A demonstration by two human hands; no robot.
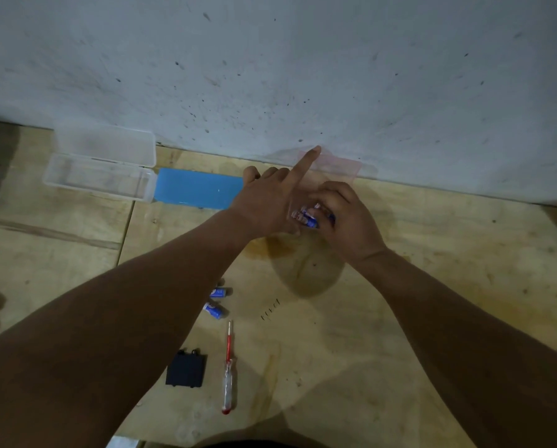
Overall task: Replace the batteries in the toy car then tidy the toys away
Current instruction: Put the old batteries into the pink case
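Observation:
My left hand (270, 197) and my right hand (348, 221) meet above the wooden floor, close to the wall. Between them sit blue-and-white batteries (306, 218), pinched by my right fingers and resting against my left palm. My left index finger sticks up towards the wall. Two more blue batteries (217, 300) lie on the floor beside my left forearm. A black battery cover (185, 370) lies next to a red-and-clear screwdriver (228, 370). Several small black screws (270, 311) lie in a row. No toy car is visible.
An open clear plastic box (99, 171) stands at the back left against the wall, with a blue flat lid (198, 189) beside it. A pinkish clear container (338, 164) sits behind my hands. The grey speckled wall (303, 76) closes the far side.

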